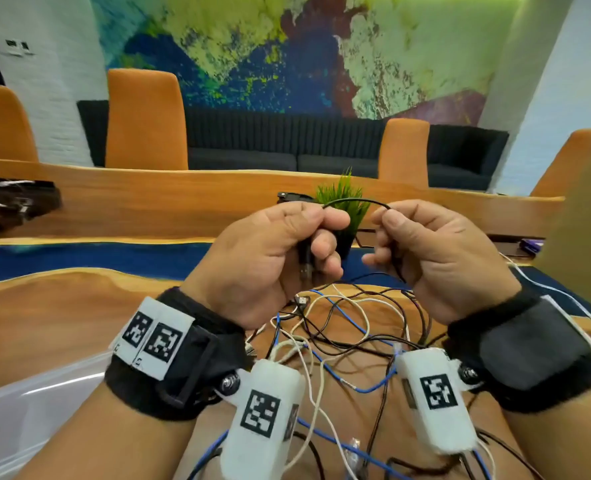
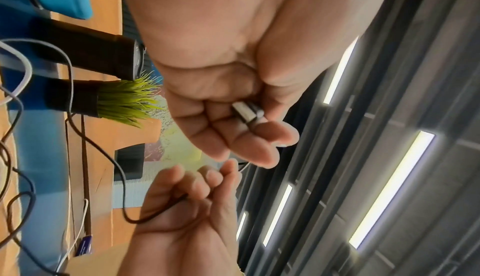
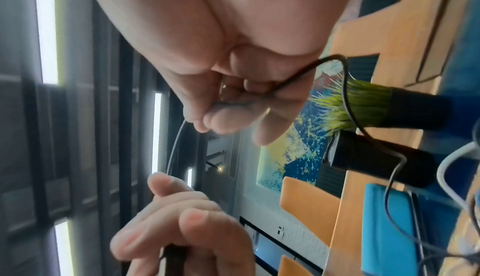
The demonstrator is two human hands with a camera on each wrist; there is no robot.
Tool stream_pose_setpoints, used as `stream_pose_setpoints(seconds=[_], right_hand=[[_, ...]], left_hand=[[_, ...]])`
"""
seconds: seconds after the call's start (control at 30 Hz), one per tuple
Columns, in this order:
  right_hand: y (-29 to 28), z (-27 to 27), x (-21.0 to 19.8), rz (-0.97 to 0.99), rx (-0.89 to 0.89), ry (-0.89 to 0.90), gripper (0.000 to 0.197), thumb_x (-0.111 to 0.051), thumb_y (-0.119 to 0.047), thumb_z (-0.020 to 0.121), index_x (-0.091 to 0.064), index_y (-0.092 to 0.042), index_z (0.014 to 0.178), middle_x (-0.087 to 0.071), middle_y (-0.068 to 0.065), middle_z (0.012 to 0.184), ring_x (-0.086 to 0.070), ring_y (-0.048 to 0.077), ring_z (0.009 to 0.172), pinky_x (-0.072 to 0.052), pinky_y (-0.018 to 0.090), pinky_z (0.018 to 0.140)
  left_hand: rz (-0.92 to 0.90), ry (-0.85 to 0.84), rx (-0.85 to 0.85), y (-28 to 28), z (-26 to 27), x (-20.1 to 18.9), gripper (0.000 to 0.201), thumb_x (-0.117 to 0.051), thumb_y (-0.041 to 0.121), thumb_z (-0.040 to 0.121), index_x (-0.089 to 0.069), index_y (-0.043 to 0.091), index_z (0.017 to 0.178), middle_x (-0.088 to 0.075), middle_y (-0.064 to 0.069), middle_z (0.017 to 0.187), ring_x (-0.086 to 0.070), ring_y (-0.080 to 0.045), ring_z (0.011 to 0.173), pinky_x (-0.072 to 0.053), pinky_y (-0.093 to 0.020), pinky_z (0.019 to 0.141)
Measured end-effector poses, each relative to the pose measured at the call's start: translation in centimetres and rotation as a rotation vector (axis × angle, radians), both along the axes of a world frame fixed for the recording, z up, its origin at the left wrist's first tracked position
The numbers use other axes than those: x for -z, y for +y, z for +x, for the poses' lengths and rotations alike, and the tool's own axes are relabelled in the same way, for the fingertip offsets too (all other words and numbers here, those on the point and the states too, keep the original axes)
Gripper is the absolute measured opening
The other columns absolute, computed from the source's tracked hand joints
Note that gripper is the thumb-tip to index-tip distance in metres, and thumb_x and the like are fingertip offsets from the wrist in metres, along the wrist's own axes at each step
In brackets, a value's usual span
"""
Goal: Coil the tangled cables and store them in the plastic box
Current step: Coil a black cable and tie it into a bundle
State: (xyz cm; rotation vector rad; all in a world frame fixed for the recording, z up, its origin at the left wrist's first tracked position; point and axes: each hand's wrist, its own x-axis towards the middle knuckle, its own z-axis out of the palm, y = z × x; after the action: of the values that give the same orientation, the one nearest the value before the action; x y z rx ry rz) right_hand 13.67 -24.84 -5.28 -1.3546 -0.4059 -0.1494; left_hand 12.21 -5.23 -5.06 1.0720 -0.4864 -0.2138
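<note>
Both hands are raised above a tangle of black, white, blue and brown cables (image 1: 342, 327) on the wooden table. My left hand (image 1: 287, 244) grips the plug end of a black cable (image 1: 353, 201); its metal USB connector (image 2: 246, 111) pokes out below the curled fingers. The cable arches from the left hand's thumb over to my right hand (image 1: 422, 244), which pinches it between thumb and fingers (image 3: 233, 99). From the right hand the cable drops to the pile. A clear plastic box (image 1: 27, 410) shows at the lower left, partly hidden by my left forearm.
A small potted grass plant (image 1: 344, 206) stands just behind my hands, with a black object (image 1: 290, 196) beside it. Orange chairs (image 1: 145, 119) line the far side of the table (image 1: 114, 202). A white cable (image 1: 543, 285) runs along the right edge.
</note>
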Motion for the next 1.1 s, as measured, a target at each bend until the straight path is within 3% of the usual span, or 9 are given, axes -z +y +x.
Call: stream_pose_setpoints(seconds=[0.13,0.27,0.4,0.5,0.6,0.8,0.93,1.03,1.1], right_hand=[[0.2,0.0,1.4,-0.096,0.100,-0.038,0.014,-0.061,-0.018,0.090,-0.075,-0.017,0.090,-0.056,-0.002,0.064,-0.043,0.010,0.049,-0.037,0.021,0.042],[0.3,-0.7,1.3,-0.772,0.266,-0.436,0.017,-0.063,-0.019,0.093,-0.075,-0.031,0.092,-0.068,-0.017,0.074,-0.062,-0.001,0.073,-0.046,0.013,0.064],[0.0,-2.3,0.1,-1.126,0.235,-0.603,0.018,-0.057,-0.034,0.090,-0.069,-0.026,0.080,-0.064,-0.010,0.071,-0.060,0.007,0.072,-0.047,0.028,0.062],[-0.5,-3.8,-1.5,-1.039,0.275,-0.654,0.014,-0.063,-0.032,0.084,-0.072,-0.026,0.074,-0.065,-0.011,0.068,-0.062,0.006,0.071,-0.044,0.016,0.060],[-0.9,-4.4,-2.2,-0.846,0.340,-0.732,0.010,-0.071,-0.027,0.081,-0.074,-0.019,0.075,-0.068,-0.006,0.069,-0.063,0.011,0.066,-0.047,0.029,0.057],[-1.4,-1.9,-0.8,-0.584,0.486,-0.663,0.012,-0.065,-0.018,0.091,-0.072,-0.013,0.083,-0.069,-0.002,0.078,-0.062,0.006,0.073,-0.048,0.025,0.064],[0.0,-2.0,0.5,-0.865,0.312,-0.594,0.019,-0.059,-0.029,0.092,-0.075,-0.019,0.093,-0.071,-0.006,0.081,-0.064,0.011,0.079,-0.051,0.036,0.069],[0.1,-3.6,-0.9,-1.057,0.299,-0.712,0.018,-0.058,-0.031,0.089,-0.071,-0.022,0.081,-0.063,-0.009,0.071,-0.058,0.008,0.070,-0.047,0.033,0.063],[-0.3,-4.4,-1.9,-0.993,0.336,-0.774,0.016,-0.062,-0.029,0.087,-0.072,-0.020,0.077,-0.063,-0.010,0.070,-0.059,0.008,0.069,-0.046,0.028,0.061]], left_hand=[[-0.066,0.044,0.035,0.1,0.3,0.0,0.030,-0.046,0.025,0.093,-0.072,0.012,0.084,-0.055,0.001,0.065,-0.059,-0.014,0.062,-0.055,-0.030,0.066],[-0.095,-0.009,-0.020,-0.4,0.4,0.3,0.027,-0.049,0.022,0.089,-0.075,0.016,0.085,-0.070,-0.001,0.079,-0.070,-0.017,0.075,-0.056,-0.027,0.065],[0.200,-0.335,-0.242,-0.5,0.9,1.3,0.020,-0.054,0.014,0.094,-0.071,0.006,0.101,-0.076,-0.009,0.106,-0.073,-0.022,0.096,-0.058,-0.030,0.082],[0.560,-0.638,-0.332,-0.5,0.6,1.5,0.020,-0.055,0.011,0.097,-0.071,0.006,0.108,-0.075,0.000,0.109,-0.069,-0.009,0.105,-0.053,-0.025,0.091],[0.639,-0.670,-0.293,-0.6,0.2,1.3,0.020,-0.055,0.016,0.097,-0.073,0.012,0.104,-0.074,0.004,0.097,-0.067,-0.006,0.094,-0.051,-0.022,0.083],[0.292,-0.306,0.126,-0.8,-1.0,1.0,0.026,-0.050,0.018,0.093,-0.075,0.020,0.089,-0.073,-0.010,0.115,-0.063,-0.011,0.083,-0.049,-0.029,0.073],[0.033,-0.292,0.023,-0.6,-0.5,0.4,0.029,-0.044,0.015,0.097,-0.071,0.017,0.086,-0.069,-0.013,0.124,-0.070,-0.016,0.102,-0.055,-0.028,0.077],[0.553,-0.697,-0.353,0.1,0.5,0.9,0.022,-0.045,0.014,0.099,-0.068,0.016,0.096,-0.068,0.002,0.128,-0.060,-0.008,0.122,-0.050,-0.033,0.100],[0.723,-0.763,-0.366,0.0,0.5,1.2,0.020,-0.046,0.015,0.100,-0.066,0.014,0.098,-0.069,0.017,0.114,-0.061,0.004,0.111,-0.051,-0.022,0.091]])
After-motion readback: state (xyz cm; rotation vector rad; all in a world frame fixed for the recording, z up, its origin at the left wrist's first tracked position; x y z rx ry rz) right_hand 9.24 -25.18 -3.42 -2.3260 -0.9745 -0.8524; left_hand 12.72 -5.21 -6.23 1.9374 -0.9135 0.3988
